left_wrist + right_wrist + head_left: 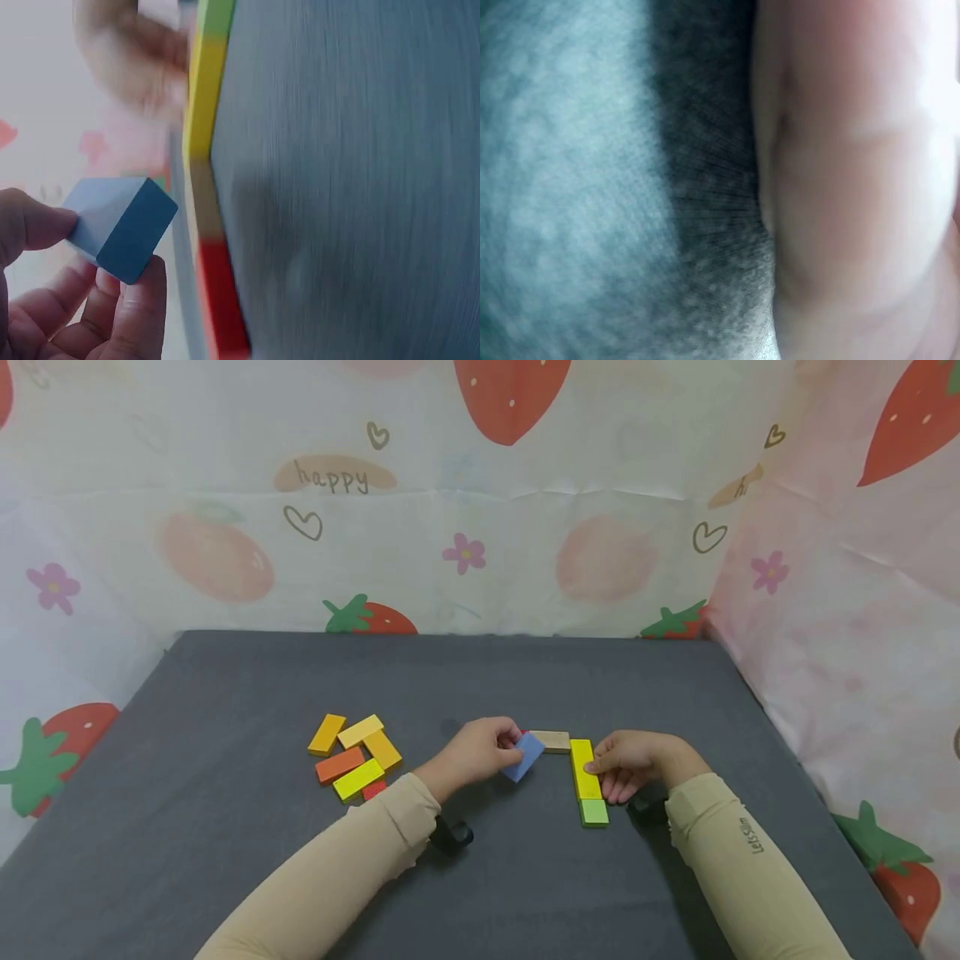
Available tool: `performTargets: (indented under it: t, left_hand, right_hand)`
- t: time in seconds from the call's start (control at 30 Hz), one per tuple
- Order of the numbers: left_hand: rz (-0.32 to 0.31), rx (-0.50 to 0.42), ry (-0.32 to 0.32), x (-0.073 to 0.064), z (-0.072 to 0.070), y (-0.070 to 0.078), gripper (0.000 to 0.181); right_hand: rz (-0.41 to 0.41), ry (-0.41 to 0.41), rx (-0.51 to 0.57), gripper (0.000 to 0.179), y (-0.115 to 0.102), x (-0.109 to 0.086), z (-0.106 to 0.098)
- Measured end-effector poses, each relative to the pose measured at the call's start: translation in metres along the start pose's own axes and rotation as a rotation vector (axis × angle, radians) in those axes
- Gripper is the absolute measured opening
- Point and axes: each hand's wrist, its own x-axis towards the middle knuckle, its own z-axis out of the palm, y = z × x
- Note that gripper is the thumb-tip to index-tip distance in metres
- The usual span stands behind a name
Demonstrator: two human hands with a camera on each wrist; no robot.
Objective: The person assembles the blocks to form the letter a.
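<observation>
My left hand [478,750] pinches a blue wooden block [523,757] between thumb and fingers, tilted in the air. In the left wrist view the blue block [121,223] is held clear of the table. Behind it runs a line of joined blocks: a red block [222,300], a plain wood block [553,742], a yellow block [585,769] and a green block [595,812]. The red one is mostly hidden in the head view. My right hand [633,762] is at the yellow block's right side, thumb at its edge, fingers hanging loosely. The right wrist view shows only blurred fingers [855,172] and cloth.
Left of my left hand lies a loose cluster of several blocks, among them an orange block [340,766], a yellow-green block [358,780] and an amber block [326,735]. A dark grey cloth [510,893] covers the table. A printed curtain [510,510] hangs behind it.
</observation>
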Motion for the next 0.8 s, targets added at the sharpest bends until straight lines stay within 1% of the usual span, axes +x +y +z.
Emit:
performTargets:
  t: [0.07, 0.2, 0.3, 0.4, 0.53, 0.67, 0.8]
  left_hand:
    - [0.009, -0.034, -0.026, -0.003, 0.010, 0.007, 0.008]
    - [0.007, -0.105, -0.075, -0.007, 0.028, 0.018, 0.008]
    - [-0.004, -0.172, -0.107, -0.008, 0.041, 0.024, 0.009]
    - [-0.017, -0.235, -0.123, -0.008, 0.052, 0.028, 0.012]
    - [-0.036, -0.296, -0.147, -0.008, 0.063, 0.033, 0.012]
    - [-0.061, -0.338, -0.200, -0.011, 0.071, 0.034, 0.010]
    - [-0.114, -0.383, -0.249, -0.017, 0.077, 0.036, 0.011]
  right_hand:
    - [0.004, -0.002, 0.000, 0.023, 0.000, 0.001, 0.000]
    - [0.011, 0.000, 0.011, 0.023, -0.001, 0.000, 0.000]
    - [0.004, -0.007, 0.013, 0.023, -0.001, 0.000, 0.000]
    - [-0.003, -0.012, 0.017, 0.023, -0.001, -0.001, 0.000]
    - [-0.013, -0.012, 0.009, 0.023, 0.000, -0.001, 0.000]
    - [-0.012, 0.006, 0.002, 0.024, 0.001, 0.000, 0.000]
    - [-0.012, 0.019, 0.005, 0.024, 0.001, 0.000, 0.000]
